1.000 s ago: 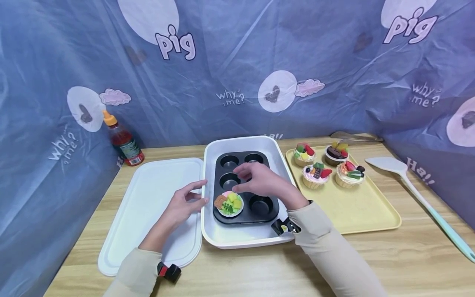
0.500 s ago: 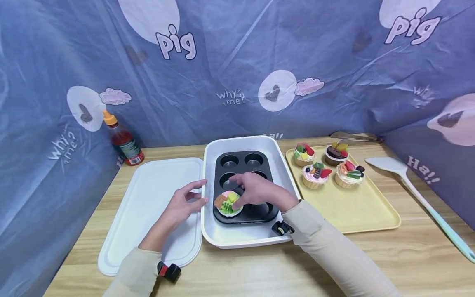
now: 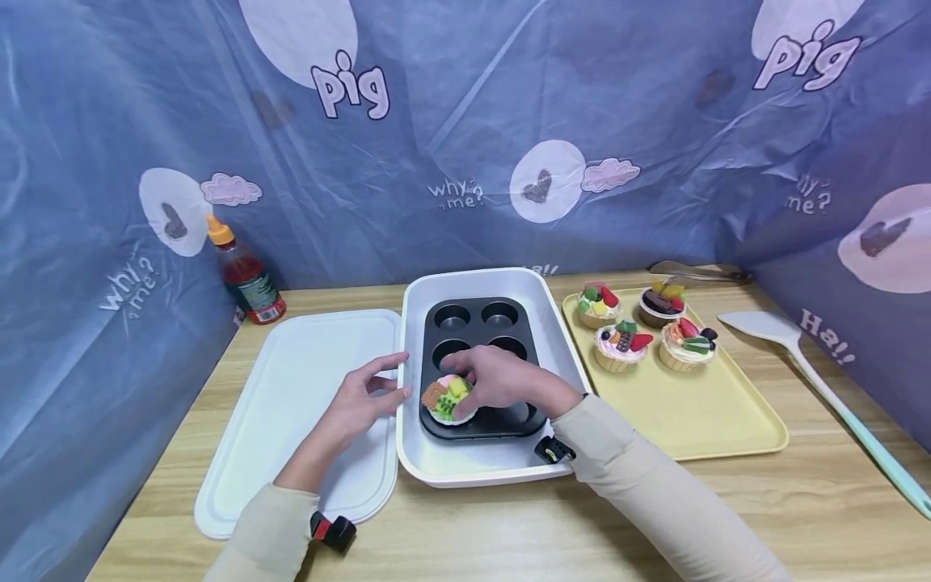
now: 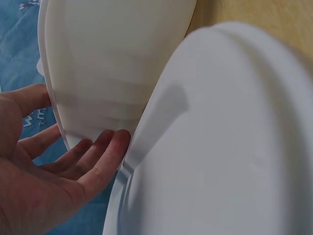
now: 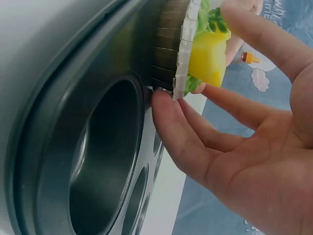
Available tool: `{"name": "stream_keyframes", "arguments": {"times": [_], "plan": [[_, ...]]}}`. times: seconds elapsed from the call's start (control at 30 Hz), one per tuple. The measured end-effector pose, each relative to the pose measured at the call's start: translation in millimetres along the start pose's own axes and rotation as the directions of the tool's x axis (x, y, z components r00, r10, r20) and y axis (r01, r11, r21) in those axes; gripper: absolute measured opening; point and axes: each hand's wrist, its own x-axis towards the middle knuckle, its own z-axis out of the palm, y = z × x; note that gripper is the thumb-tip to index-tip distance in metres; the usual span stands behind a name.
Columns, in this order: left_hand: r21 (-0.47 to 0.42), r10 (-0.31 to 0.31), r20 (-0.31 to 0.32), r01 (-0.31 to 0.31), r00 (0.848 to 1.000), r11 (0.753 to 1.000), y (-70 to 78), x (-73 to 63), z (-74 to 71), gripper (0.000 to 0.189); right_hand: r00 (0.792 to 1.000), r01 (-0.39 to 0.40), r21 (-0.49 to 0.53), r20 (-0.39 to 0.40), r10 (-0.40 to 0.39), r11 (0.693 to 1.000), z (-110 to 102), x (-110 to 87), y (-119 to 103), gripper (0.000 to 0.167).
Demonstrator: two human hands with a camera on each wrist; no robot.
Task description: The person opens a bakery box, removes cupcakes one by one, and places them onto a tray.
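My right hand point(image 3: 502, 378) holds a toy cupcake point(image 3: 445, 399) with fruit and biscuit toppings, its thumb on the near edge and its fingers at the far side. In the right wrist view, fingertips touch the brown paper cup point(image 5: 168, 44) under its pale rim. The cupcake sits at the front left hollow of a black muffin tin point(image 3: 476, 431), which lies inside a deep white tray point(image 3: 465, 473). My left hand point(image 3: 360, 400) rests its loosely extended fingers against the tray's left wall point(image 4: 112, 63).
A white board point(image 3: 305, 364) lies left of the tray. A yellow tray point(image 3: 698, 412) with several toy cupcakes point(image 3: 618, 346) stands at the right. Beyond it lies a spatula point(image 3: 822, 376). A sauce bottle point(image 3: 250, 279) stands at the back left.
My right hand has come down from above the muffin tin onto the cupcake, and its fingers now reach round it. The left hand stays at the tray's side.
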Motion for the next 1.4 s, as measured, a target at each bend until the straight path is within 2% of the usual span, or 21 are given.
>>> {"name": "stream_keyframes", "arguments": {"times": [0.3,0.57,0.8,1.13,1.4], "plan": [[0.002,0.003,-0.001,-0.003,1.0,1.0,-0.6,0.6,1.2,0.057,1.0,-0.008,-0.015,0.007,0.009,1.0,3.8,2.4,0.4,0.062],[0.009,-0.001,-0.007,0.001,1.0,1.0,-0.8,-1.4,1.5,0.057,1.0,0.019,-0.047,-0.02,-0.02,0.999,6.1,4.0,3.2,0.059],[0.015,-0.004,-0.004,0.004,1.0,1.0,-0.3,-1.5,1.5,0.056,1.0,0.007,-0.03,-0.003,-0.007,1.0,7.2,3.5,2.5,0.061],[0.002,0.011,0.005,-0.011,1.0,1.0,-1.3,-0.8,1.8,0.057,1.0,0.016,-0.049,-0.018,-0.017,0.999,7.7,3.0,2.6,0.063],[0.008,0.009,0.005,-0.009,1.0,1.0,-2.9,0.5,0.6,0.057,0.997,0.062,-0.016,-0.035,-0.062,0.998,6.8,2.6,2.3,0.066]]}}
